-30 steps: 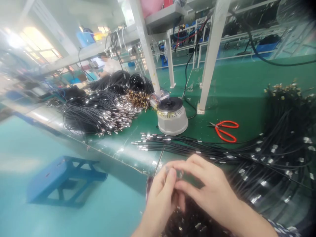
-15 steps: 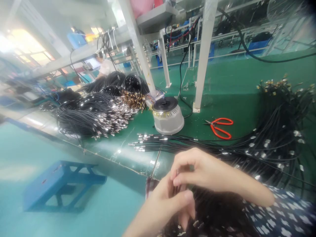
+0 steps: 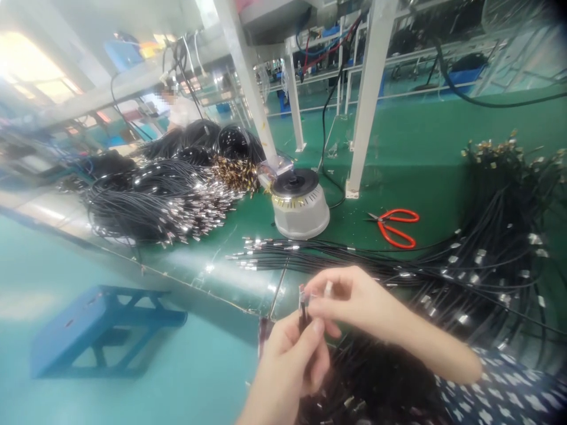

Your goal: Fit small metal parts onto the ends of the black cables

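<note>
My left hand (image 3: 290,360) is closed around the end of a thin black cable (image 3: 303,307) with a metal tip, held upright near the bench's front edge. My right hand (image 3: 354,298) pinches at that cable tip from the right, with a small pale piece between its fingertips. Both hands hover over a dark heap of cables (image 3: 376,383) in my lap. A row of black cables with silver ends (image 3: 274,255) lies on the green bench just beyond my hands.
A round white device with a black top (image 3: 300,203) stands mid-bench, red-handled scissors (image 3: 394,225) to its right. Big cable bundles lie at left (image 3: 155,198) and right (image 3: 500,248). White frame posts (image 3: 367,100) rise behind. A blue stool (image 3: 101,327) stands on the floor.
My hands have come up and apart a little, so the cable tip now shows between them. The view has shifted slightly to the right.
</note>
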`<control>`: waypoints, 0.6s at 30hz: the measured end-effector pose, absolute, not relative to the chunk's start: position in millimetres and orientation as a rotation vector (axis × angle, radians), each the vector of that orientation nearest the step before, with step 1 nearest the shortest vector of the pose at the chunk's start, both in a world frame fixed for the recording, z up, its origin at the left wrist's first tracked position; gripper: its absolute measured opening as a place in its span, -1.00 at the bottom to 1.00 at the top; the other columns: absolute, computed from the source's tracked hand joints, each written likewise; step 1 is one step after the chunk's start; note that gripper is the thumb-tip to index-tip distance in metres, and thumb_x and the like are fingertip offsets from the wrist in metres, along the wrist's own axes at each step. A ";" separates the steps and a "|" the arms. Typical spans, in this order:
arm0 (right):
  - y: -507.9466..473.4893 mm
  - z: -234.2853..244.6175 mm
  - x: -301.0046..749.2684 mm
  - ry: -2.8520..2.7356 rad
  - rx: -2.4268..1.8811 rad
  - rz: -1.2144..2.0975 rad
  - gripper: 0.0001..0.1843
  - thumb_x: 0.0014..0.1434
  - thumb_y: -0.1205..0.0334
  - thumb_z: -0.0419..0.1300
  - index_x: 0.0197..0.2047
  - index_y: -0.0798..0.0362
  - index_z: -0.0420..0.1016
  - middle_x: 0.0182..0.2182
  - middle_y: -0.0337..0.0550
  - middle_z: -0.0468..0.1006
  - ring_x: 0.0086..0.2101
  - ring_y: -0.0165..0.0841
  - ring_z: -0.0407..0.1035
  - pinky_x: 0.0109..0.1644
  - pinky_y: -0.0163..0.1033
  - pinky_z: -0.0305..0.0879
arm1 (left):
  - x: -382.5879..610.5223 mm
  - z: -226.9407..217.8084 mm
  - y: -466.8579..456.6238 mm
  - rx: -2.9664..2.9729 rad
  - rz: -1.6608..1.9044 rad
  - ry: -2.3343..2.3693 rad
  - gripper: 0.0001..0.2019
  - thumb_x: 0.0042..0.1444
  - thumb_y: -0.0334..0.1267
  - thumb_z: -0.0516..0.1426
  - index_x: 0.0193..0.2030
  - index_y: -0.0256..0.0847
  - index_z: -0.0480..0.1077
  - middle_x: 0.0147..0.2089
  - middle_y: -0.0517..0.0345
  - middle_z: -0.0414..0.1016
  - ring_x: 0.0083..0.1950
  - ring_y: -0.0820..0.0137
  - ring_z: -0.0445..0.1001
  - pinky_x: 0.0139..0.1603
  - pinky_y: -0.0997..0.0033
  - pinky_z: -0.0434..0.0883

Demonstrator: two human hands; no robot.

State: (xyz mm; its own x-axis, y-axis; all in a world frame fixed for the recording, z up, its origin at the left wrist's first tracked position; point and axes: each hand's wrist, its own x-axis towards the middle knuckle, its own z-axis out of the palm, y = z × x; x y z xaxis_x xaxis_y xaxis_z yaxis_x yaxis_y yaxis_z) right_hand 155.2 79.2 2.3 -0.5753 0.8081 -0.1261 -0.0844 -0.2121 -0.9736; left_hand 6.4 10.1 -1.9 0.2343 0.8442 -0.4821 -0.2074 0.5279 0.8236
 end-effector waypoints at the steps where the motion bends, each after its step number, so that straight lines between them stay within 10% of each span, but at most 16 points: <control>1: 77.4 2.3 152.6 -1.419 -0.876 1.868 -0.69 0.02 0.06 0.38 -0.30 0.14 0.53 -0.64 -0.31 0.42 -0.65 -0.50 0.28 -0.57 -0.40 0.20 | 6.5 -1.6 10.0 0.711 0.799 1.098 -0.68 0.17 -0.01 0.14 -0.31 -0.28 0.41 -0.73 0.39 0.16 -0.70 0.64 -0.08 -0.67 0.56 -0.15; 7: 77.1 6.8 145.0 -1.450 -0.928 1.892 -0.73 0.06 0.09 0.32 -0.36 0.17 0.54 -0.66 -0.32 0.38 -0.72 -0.55 0.14 -0.67 -0.42 0.04 | 6.3 -3.1 10.5 0.664 0.779 1.005 -0.65 0.23 0.01 0.07 -0.27 -0.30 0.40 -0.72 0.37 0.18 -0.72 0.63 -0.08 -0.68 0.55 -0.09; 12: 75.5 7.9 146.0 -1.701 -0.945 1.489 -0.85 0.19 0.31 0.20 -0.25 0.06 0.63 -0.25 -0.15 0.50 -0.26 -0.36 0.39 -0.22 -0.30 0.30 | 9.5 -2.4 11.0 0.613 0.887 1.020 -0.69 0.28 -0.02 0.01 -0.26 -0.25 0.32 -0.63 0.27 0.33 -0.73 0.65 -0.02 -0.71 0.55 -0.11; 18: 77.0 2.1 148.9 -1.682 -0.952 1.587 -0.74 0.15 0.21 0.24 -0.09 0.08 0.58 -0.21 -0.10 0.50 -0.22 -0.28 0.39 -0.17 -0.20 0.32 | 11.0 -2.9 12.2 0.612 0.998 1.077 -0.73 0.16 -0.07 0.19 -0.34 -0.24 0.30 -0.62 0.39 0.16 -0.64 0.66 -0.08 -0.64 0.59 -0.15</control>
